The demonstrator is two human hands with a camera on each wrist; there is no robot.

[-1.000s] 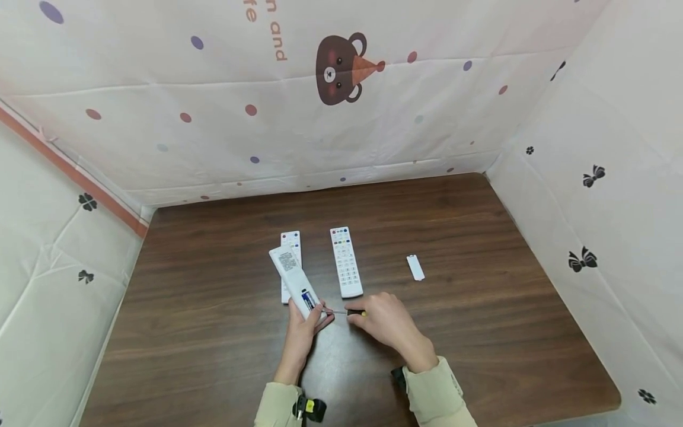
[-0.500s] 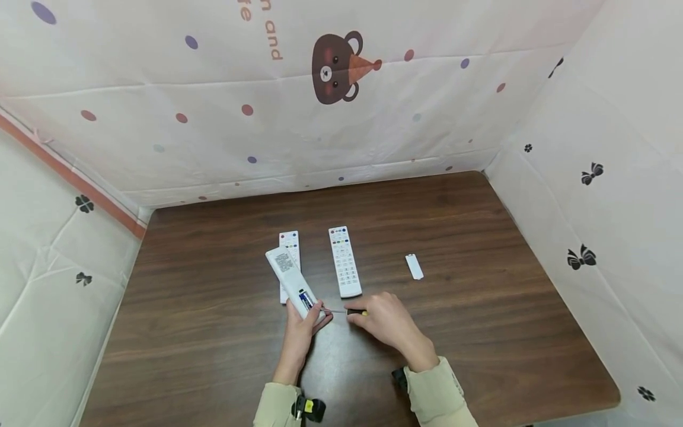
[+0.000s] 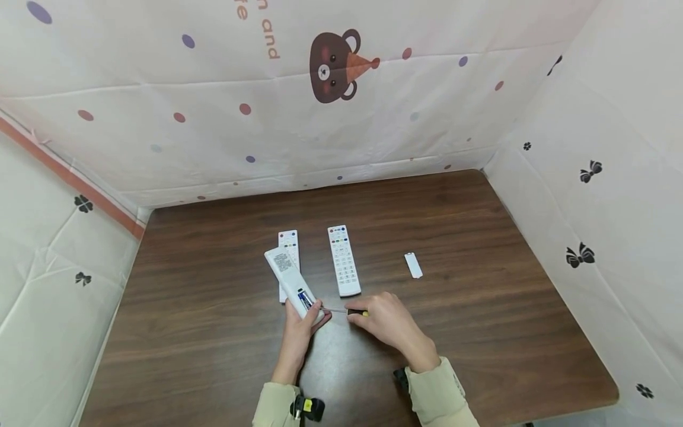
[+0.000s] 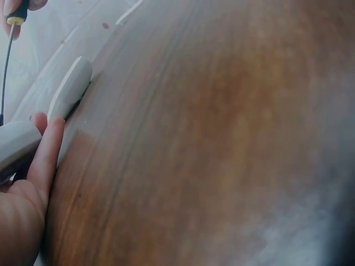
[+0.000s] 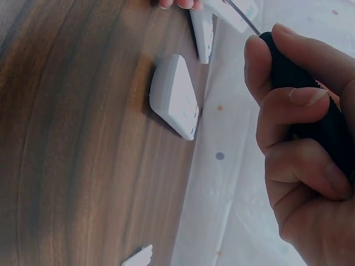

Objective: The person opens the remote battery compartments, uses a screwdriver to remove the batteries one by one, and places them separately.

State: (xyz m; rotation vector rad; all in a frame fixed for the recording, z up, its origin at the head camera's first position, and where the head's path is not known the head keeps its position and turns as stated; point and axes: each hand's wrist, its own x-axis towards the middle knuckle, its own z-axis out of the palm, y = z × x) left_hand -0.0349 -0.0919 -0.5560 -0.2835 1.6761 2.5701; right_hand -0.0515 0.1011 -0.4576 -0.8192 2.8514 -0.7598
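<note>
Gripping the upturned remote [image 3: 292, 283] at its near end, the left hand [image 3: 299, 335] presents the battery bay to the screwdriver [image 3: 341, 311] clasped in the right hand [image 3: 386, 323], whose shaft points leftward.

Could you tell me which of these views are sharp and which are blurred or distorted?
Head view: evenly lit, sharp, wide-angle bowing at the table edges. Left wrist view: soft, wood grain smeared, dark vignette bottom right. Right wrist view: right hand and screwdriver fairly sharp, the table beyond softer.

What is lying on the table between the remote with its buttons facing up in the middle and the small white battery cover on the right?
Nothing: in the head view, only bare brown table shows between the button-up remote and the battery cover.
</note>
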